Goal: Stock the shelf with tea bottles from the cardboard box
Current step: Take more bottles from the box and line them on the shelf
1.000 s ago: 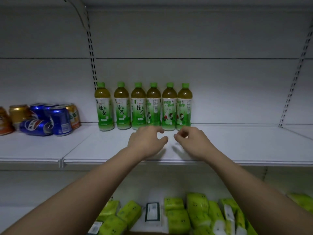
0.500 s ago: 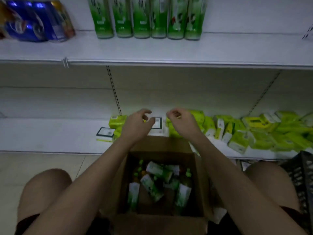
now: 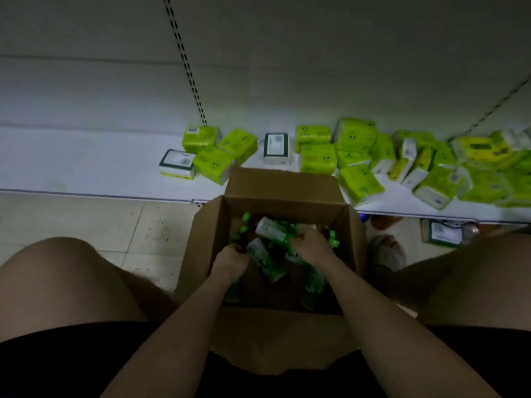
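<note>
An open cardboard box [image 3: 284, 183] stands on the floor between my knees, with several green-capped tea bottles lying jumbled inside. Both hands are down in the box. My left hand [image 3: 230, 261] is curled around the neck end of a tilted tea bottle [image 3: 265, 264]. My right hand [image 3: 311, 247] has its fingers closed over the neck end of another tea bottle [image 3: 270, 228] that lies on top of the pile. The shelf with the standing bottles is out of view above.
Behind the box runs a low white shelf [image 3: 86, 165] that carries several green tissue packs [image 3: 317, 158]. A tiled floor [image 3: 129, 225] lies to the left. Another pack [image 3: 441, 232] sits on the floor at the right, beside my foot [image 3: 388, 251].
My view has dropped from the upper shelf with its row of bottles to the box. Both hands came down from the shelf edge into the box and closed on bottles.
</note>
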A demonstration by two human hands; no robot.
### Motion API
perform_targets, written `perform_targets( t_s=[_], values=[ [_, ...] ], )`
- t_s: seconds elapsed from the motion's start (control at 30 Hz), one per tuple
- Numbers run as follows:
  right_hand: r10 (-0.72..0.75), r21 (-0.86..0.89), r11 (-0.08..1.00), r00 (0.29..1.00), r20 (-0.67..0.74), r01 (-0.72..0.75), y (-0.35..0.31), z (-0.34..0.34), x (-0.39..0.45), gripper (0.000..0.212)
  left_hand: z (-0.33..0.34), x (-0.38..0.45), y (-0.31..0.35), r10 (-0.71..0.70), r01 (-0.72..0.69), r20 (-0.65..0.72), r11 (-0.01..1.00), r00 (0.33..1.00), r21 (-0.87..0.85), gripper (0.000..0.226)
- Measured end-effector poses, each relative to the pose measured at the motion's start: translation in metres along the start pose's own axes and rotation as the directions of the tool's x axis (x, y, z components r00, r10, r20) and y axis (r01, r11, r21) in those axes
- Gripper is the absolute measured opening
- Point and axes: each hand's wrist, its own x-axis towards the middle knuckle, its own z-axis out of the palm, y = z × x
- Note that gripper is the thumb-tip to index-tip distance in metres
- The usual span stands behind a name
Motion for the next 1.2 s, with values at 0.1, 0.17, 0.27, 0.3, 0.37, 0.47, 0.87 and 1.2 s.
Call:
perform_targets(
  t_s=[0.1,0.17,0.27,0.3,0.37,0.47,0.87,1.2],
  values=[
    [0.01,-0.054,0.998,1.0,0.006,-0.01,0.009,0.014,0.023,0.04,0.015,0.025,-0.007,-0.074,0.074,0.031,0.997,0.997,-0.003,0.041],
    [-0.017,-0.103,0.995,1.0,-0.015,0.016,0.012,0.022,0.04,0.05,0.024,0.041,-0.015,-0.121,0.121,0.037,0.993,0.992,0.004,0.048],
    [-0.074,-0.25,0.966,0.996,-0.052,0.059,0.01,0.033,0.061,0.066,0.041,0.064,-0.03,-0.184,0.184,0.053,0.983,0.981,0.021,0.066],
    [-0.095,-0.311,0.948,0.993,-0.071,0.069,0.01,0.037,0.069,0.069,0.048,0.072,-0.036,-0.2,0.196,0.066,0.979,0.978,0.06,0.065],
    [-0.12,-0.394,0.916,0.989,-0.09,0.075,0.012,0.046,0.084,0.077,0.062,0.086,-0.05,-0.219,0.21,0.078,0.971,0.973,0.11,0.062],
    [-0.073,-0.439,0.897,0.997,-0.036,0.05,0.022,0.062,0.105,0.086,0.077,0.095,-0.067,-0.255,0.245,0.037,0.953,0.966,0.177,0.064],
    [-0.012,-0.485,0.874,0.998,-0.059,-0.018,0.038,0.076,0.137,0.077,0.098,0.106,-0.077,-0.201,0.244,-0.147,0.886,0.969,0.395,0.065],
    [0.037,-0.069,0.997,0.994,0.099,-0.03,0.052,0.065,0.092,0.066,0.055,0.086,-0.052,-0.167,0.174,0.059,0.977,0.984,-0.125,0.05]
  ],
)
